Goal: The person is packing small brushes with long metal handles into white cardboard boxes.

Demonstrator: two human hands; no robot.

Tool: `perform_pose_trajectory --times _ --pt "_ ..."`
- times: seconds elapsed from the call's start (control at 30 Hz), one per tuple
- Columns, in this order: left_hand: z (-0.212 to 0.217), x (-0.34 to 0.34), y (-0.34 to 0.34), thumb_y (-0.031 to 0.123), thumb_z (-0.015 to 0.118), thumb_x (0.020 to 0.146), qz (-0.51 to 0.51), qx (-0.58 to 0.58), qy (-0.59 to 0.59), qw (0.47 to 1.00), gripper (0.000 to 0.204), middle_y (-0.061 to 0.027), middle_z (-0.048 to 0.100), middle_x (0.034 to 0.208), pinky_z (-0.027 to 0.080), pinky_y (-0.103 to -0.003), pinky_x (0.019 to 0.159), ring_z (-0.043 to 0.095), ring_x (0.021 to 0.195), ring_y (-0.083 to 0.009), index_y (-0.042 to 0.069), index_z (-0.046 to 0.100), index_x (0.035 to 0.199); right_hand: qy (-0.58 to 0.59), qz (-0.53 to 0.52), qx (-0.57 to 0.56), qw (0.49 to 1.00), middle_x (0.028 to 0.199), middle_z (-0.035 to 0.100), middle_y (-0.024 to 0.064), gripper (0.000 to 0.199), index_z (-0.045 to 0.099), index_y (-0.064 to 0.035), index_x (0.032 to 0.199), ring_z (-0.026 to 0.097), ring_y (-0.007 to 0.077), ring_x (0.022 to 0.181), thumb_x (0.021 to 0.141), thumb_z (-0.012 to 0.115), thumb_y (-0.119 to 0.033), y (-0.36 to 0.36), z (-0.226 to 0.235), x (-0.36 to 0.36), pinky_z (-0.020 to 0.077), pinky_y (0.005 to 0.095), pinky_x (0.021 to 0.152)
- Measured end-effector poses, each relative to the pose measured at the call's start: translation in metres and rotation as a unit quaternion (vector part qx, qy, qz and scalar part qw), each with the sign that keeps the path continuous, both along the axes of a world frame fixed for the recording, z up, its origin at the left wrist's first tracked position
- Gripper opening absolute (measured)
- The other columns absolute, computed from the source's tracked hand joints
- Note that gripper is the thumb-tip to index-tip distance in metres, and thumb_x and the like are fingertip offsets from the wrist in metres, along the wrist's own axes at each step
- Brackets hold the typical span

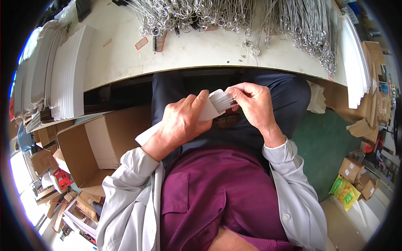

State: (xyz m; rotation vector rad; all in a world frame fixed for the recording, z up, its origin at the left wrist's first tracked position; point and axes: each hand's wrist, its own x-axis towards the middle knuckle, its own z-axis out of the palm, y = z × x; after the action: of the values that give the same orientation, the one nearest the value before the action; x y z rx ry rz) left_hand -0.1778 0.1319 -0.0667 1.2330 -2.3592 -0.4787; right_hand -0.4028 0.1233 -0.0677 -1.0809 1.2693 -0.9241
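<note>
Over my lap, my left hand [182, 121] is wrapped round a long, narrow white cardboard box [207, 111], which slants from lower left to upper right. Out of the box's raised, opened end stick several thin wire brushes [223, 101] in a bundle, their bristled ends showing. My right hand [256, 106] pinches the tips of these brushes between thumb and fingers, just beyond the box flap. The rest of the bundle is hidden inside the box.
On the white table [188, 54] ahead lies a big heap of wire brushes with ring handles [201, 16]. Flat white boxes stand stacked at left [69, 71] and right [355, 62]. An open brown carton [77, 146] is on my left; a yellow-green bag [345, 192] lies at lower right.
</note>
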Motion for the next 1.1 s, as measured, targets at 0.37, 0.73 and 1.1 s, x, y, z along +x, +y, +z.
perform_pose_trajectory --times 0.37,0.73,1.1 --pt "0.005 0.000 0.001 0.014 0.079 0.064 -0.031 -0.008 -0.015 0.999 0.065 -0.0126 0.063 0.078 0.055 -0.040 0.058 0.067 0.066 -0.0295 -0.003 0.060 0.124 0.009 0.048 0.036 0.998 0.078 0.073 0.0061 0.020 0.075 0.0024 0.099 0.068 0.0089 0.063 0.099 0.069 -0.017 0.006 -0.003 0.001 0.0553 0.0262 0.056" --pt "0.002 -0.001 0.007 0.022 0.083 0.065 -0.044 -0.007 -0.037 0.998 0.071 -0.0144 0.066 0.083 0.057 -0.041 0.059 0.069 0.069 -0.0308 -0.003 0.057 0.126 0.096 0.088 -0.097 0.987 0.087 0.076 0.0128 0.016 0.073 0.0016 0.106 0.073 0.0169 0.076 0.094 0.069 -0.008 0.004 0.001 -0.003 0.0580 0.0310 0.071" --pt "-0.006 0.000 0.005 0.024 0.083 0.065 -0.032 -0.018 -0.038 0.999 0.073 -0.0146 0.066 0.083 0.057 -0.042 0.060 0.070 0.070 -0.0312 -0.003 0.057 0.127 0.148 0.034 -0.136 0.979 0.092 0.076 0.0170 0.013 0.072 0.0019 0.102 0.076 0.0245 0.085 0.093 0.067 -0.006 0.011 0.010 0.000 0.0585 0.0334 0.076"
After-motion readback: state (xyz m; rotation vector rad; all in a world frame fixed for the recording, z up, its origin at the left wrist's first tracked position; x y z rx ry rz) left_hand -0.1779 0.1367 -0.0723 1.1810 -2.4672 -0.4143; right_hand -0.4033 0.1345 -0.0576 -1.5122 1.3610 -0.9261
